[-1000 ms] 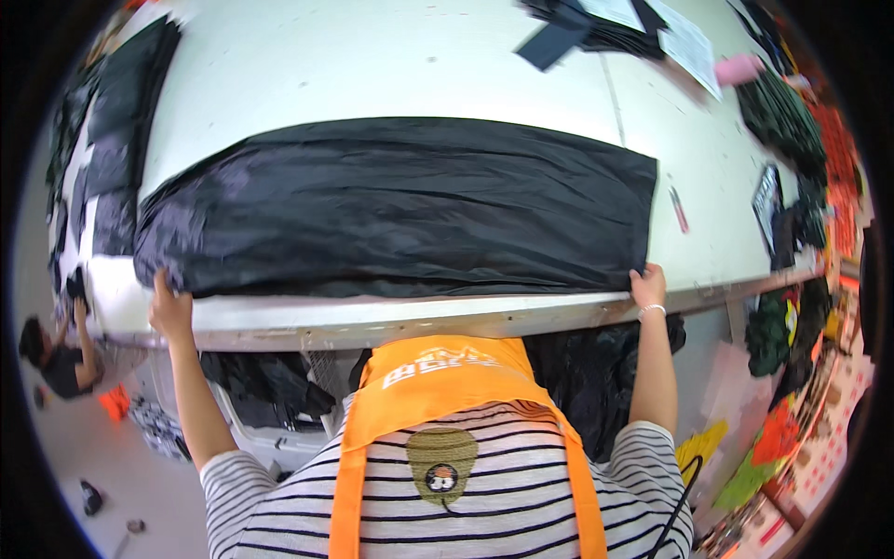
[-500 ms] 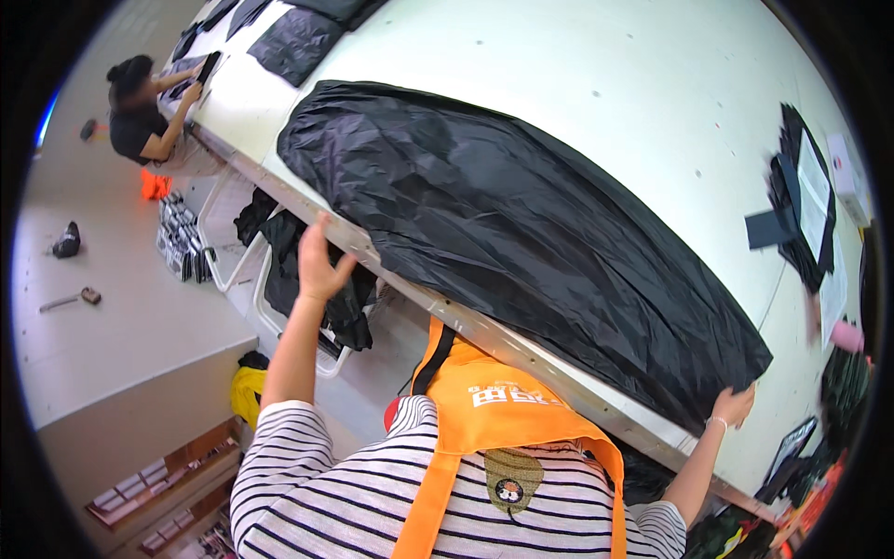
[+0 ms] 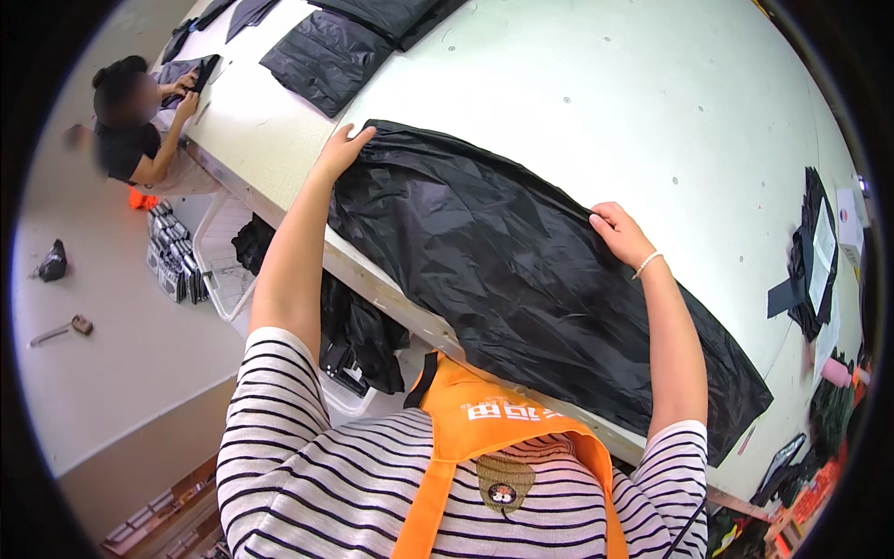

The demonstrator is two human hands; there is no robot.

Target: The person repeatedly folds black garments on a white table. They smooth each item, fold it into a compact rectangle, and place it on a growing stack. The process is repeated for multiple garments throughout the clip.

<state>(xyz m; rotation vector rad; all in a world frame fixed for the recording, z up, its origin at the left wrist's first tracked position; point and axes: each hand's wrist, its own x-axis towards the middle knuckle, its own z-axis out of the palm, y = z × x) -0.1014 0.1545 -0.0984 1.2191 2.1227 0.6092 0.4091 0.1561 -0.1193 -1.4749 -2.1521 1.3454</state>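
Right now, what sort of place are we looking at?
Probably a garment or sewing workshop: a long white worktable with a large black fabric piece spread on it, flat dark pieces laid farther along, and a co-worker handling dark cloth.

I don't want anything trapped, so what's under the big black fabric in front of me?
Under the black fabric is the white tabletop, visible beyond its far edge. The area directly beneath is covered, so whether anything else lies there can't be seen.
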